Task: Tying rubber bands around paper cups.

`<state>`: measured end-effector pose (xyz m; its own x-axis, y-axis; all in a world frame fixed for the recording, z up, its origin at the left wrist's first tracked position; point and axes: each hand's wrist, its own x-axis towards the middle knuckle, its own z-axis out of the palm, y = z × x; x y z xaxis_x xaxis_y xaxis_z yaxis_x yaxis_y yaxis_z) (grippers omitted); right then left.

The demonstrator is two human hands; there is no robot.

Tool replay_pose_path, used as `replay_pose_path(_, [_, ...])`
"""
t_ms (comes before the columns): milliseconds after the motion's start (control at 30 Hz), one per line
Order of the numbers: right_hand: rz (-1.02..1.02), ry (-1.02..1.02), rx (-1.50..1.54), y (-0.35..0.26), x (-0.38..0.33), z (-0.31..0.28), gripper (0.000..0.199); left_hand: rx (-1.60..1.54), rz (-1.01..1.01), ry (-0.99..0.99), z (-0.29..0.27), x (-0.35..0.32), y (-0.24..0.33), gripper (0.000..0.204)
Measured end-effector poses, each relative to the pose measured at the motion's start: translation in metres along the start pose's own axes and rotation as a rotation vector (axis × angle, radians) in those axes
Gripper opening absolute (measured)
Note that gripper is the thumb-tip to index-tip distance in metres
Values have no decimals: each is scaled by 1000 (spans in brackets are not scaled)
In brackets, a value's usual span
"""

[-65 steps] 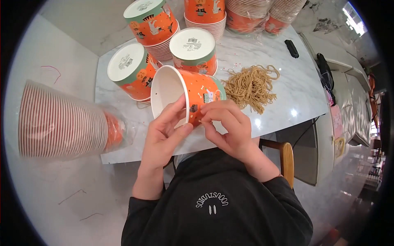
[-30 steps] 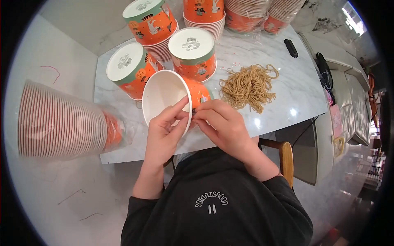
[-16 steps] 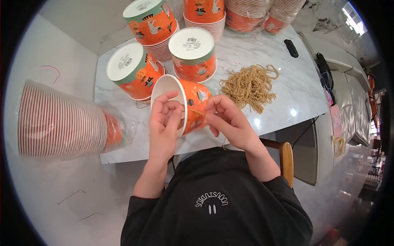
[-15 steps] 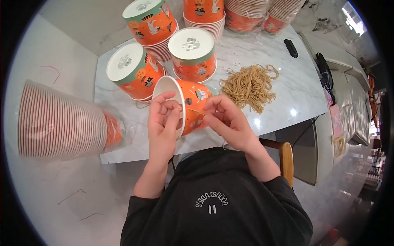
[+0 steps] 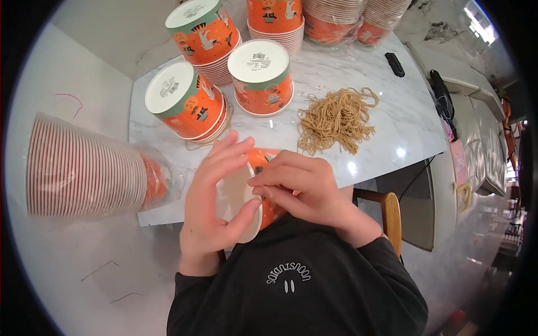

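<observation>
Orange paper cup [image 5: 263, 193] lies on its side between both hands, held just above the near edge of the marble worktop [image 5: 392, 129] and close against the person's chest. Its white open mouth faces the person's left, so its long axis runs across the body, with the base pointing toward the right hand.

Left hand [image 5: 216, 204] is cupped around the rim, thumb curled under the lower lip and fingers spread over the top edge; its grip is closed on the cup. Right hand [image 5: 302, 190] sits over the cup's orange side, fingertips pinched together at the upper rim. Whether something thin is held between them cannot be told. Both hands touch the cup, the right one covering most of its wall. The forearms come up from the lower edge in dark sleeves, wrists bent inward toward each other.

Beyond the cup on the worktop lies a loose heap of tan rubber bands [image 5: 336, 119], on the right-hand side. Three upside-down stacks of cups [image 5: 188, 106] stand behind the held cup. To its left, a long sleeve of nested cups [image 5: 84, 168] lies sideways in clear wrap.
</observation>
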<state>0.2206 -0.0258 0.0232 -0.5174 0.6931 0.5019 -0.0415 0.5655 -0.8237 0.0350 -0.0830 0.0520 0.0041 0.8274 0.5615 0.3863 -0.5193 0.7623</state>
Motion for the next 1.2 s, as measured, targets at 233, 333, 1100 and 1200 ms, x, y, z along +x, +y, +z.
replay_pose_path(233, [-18, -26, -135, 14, -2, -8, 17, 57, -260, -338, -9, 1, -29, 30])
replay_pose_path(333, [20, 3, -104, 14, -1, -11, 18, -24, -322, -364, -9, 0, -41, 27])
replay_pose_path(1100, [142, -103, -339, 21, -13, -60, 19, -471, -721, -212, 17, -6, -60, 7])
replay_pose_path(1200, [99, -83, -479, 18, -13, -63, 24, -522, -790, -202, 15, -5, -60, 9])
